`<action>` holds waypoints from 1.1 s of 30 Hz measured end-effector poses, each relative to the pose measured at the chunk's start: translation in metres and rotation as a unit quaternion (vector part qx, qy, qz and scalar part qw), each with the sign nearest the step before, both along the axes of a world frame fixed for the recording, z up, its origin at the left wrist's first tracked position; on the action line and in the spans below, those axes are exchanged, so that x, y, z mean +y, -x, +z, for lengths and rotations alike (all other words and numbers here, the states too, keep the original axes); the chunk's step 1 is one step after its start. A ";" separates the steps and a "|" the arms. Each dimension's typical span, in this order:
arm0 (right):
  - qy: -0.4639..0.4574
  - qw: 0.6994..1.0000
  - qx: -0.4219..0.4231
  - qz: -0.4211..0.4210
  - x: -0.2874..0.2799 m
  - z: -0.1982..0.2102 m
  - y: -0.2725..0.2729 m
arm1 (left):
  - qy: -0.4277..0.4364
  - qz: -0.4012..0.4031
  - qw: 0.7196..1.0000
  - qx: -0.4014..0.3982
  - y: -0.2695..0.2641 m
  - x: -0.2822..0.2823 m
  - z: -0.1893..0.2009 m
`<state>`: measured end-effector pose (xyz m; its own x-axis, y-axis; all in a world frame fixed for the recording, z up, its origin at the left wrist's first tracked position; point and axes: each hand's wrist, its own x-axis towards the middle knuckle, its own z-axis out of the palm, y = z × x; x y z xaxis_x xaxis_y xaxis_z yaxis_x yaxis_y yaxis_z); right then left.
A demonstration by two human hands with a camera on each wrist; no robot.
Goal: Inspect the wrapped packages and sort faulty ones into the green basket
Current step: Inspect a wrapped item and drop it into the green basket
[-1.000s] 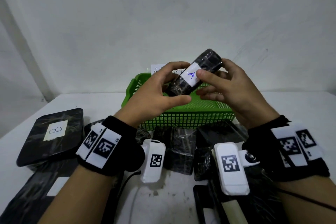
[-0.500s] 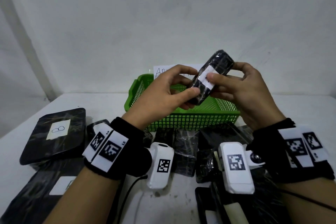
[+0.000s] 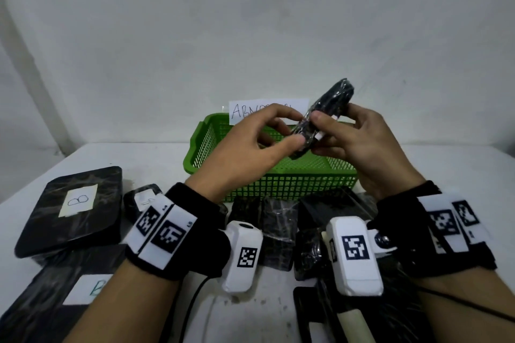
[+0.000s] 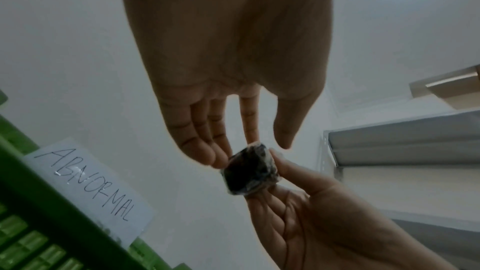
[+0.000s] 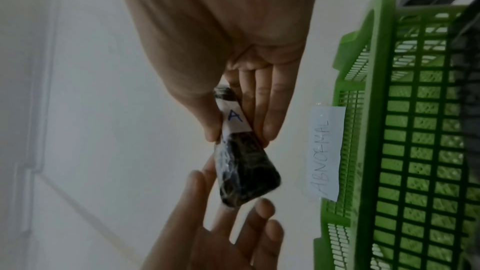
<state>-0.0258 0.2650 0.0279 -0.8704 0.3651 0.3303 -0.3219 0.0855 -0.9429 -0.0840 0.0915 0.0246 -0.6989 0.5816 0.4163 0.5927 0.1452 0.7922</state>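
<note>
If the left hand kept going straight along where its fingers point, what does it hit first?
The wrapped package: the left hand already touches its lower end with its fingertips, and the right hand pinches the package just beyond. Past those, probably the green basket, though depth is unclear.

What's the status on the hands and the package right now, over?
Both hands, left and right, pinch the wrapped package labelled A, held tilted above the green basket. Not yet sorted. Nothing blocks the basket.
</note>
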 end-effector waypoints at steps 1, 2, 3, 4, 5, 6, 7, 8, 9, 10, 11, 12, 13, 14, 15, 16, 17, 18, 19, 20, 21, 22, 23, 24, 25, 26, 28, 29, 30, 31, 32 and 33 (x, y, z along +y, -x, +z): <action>0.005 1.000 0.003 0.013 0.000 0.001 0.000 | 0.001 0.000 1.000 -0.014 0.001 0.000 0.000; 0.009 1.000 0.005 0.029 0.001 0.003 -0.001 | 0.000 -0.002 0.999 -0.034 0.001 0.001 0.000; 0.014 0.999 0.003 0.043 0.002 0.004 -0.002 | -0.005 -0.003 0.999 -0.050 0.002 0.001 -0.001; 0.020 0.998 -0.004 0.053 0.002 0.005 -0.002 | -0.012 0.000 0.998 -0.056 0.003 0.001 -0.002; 0.022 0.998 -0.015 0.057 0.002 0.005 -0.003 | -0.015 0.008 0.999 -0.050 0.004 0.001 -0.003; 0.020 0.998 -0.027 0.057 0.002 0.005 -0.003 | -0.013 0.023 0.999 -0.038 0.005 0.001 -0.004; 0.018 0.998 -0.038 0.054 0.001 0.004 -0.002 | -0.007 0.041 0.999 -0.021 0.005 0.001 -0.005; 0.019 0.998 -0.046 0.050 0.001 0.004 -0.002 | 0.000 0.057 0.998 -0.004 0.006 0.000 -0.006; 0.024 0.997 -0.050 0.046 0.000 0.003 -0.002 | 0.004 0.063 0.998 0.009 0.007 0.000 -0.008; 0.029 0.997 -0.051 0.043 -0.001 0.002 -0.002 | 0.004 0.058 0.998 0.015 0.008 0.000 -0.009; 0.030 0.997 -0.052 0.042 -0.003 0.002 -0.002 | 0.005 0.046 0.999 0.015 0.009 0.001 -0.010; 0.030 0.997 -0.052 0.040 -0.004 0.001 -0.002 | 0.007 0.034 0.999 0.015 0.009 0.002 -0.011; 0.028 0.998 -0.050 0.037 -0.004 0.001 -0.002 | 0.011 0.028 0.999 0.018 0.009 0.002 -0.011; 0.027 0.998 -0.046 0.033 -0.004 0.001 -0.002 | 0.014 0.025 0.999 0.021 0.008 0.002 -0.012; 0.025 0.999 -0.040 0.027 -0.004 0.001 -0.003 | 0.014 0.022 0.999 0.023 0.007 0.003 -0.012; 0.021 0.999 -0.034 0.022 -0.004 0.002 -0.003 | 0.008 0.015 1.000 0.023 0.005 0.003 -0.010; 0.015 0.999 -0.028 0.019 -0.003 0.003 -0.003 | -0.005 0.003 1.000 0.020 0.002 0.003 -0.008; 0.011 1.000 -0.021 0.018 -0.002 0.005 -0.004 | -0.024 -0.009 1.000 0.015 0.000 0.003 -0.006; 0.014 1.000 -0.015 0.021 -0.001 0.008 -0.005 | -0.047 -0.018 0.999 0.007 -0.002 0.003 -0.004; 0.023 0.999 -0.009 0.028 0.001 0.010 -0.006 | -0.070 -0.026 0.997 -0.001 -0.004 0.003 -0.001; 0.038 0.998 -0.006 0.040 0.003 0.012 -0.007 | -0.087 -0.031 0.996 -0.003 -0.006 0.003 0.001; 0.058 0.997 -0.006 0.056 0.005 0.013 -0.008 | -0.097 -0.032 0.995 0.000 -0.006 0.003 0.002; 0.076 0.994 -0.008 0.075 0.006 0.014 -0.008 | -0.103 -0.028 0.994 0.010 -0.006 0.003 0.002; 0.088 0.992 -0.012 0.091 0.006 0.015 -0.009 | -0.104 -0.018 0.994 0.025 -0.005 0.004 0.001; 0.093 0.990 -0.018 0.102 0.006 0.015 -0.009 | -0.103 -0.003 0.994 0.043 -0.005 0.005 0.000; 0.094 0.989 -0.023 0.108 0.005 0.015 -0.009 | -0.096 0.014 0.993 0.064 -0.004 0.007 -0.003; 0.087 0.992 -0.024 0.092 0.002 0.012 -0.008 | -0.072 0.036 0.992 0.099 -0.004 0.010 -0.007; 0.086 0.994 -0.018 0.073 0.001 0.010 -0.007 | -0.059 0.036 0.992 0.108 -0.005 0.011 -0.007; 0.086 0.995 -0.011 0.052 0.001 0.009 -0.006 | -0.050 0.031 0.992 0.111 -0.005 0.011 -0.007; 0.086 0.996 -0.002 0.035 0.002 0.008 -0.005 | -0.045 0.023 0.993 0.107 -0.006 0.011 -0.007; 0.084 0.996 0.009 0.023 0.003 0.008 -0.004 | -0.051 0.018 0.994 0.093 -0.007 0.011 -0.006; 0.080 0.996 0.021 0.016 0.005 0.009 -0.003 | -0.066 0.015 0.995 0.072 -0.007 0.011 -0.005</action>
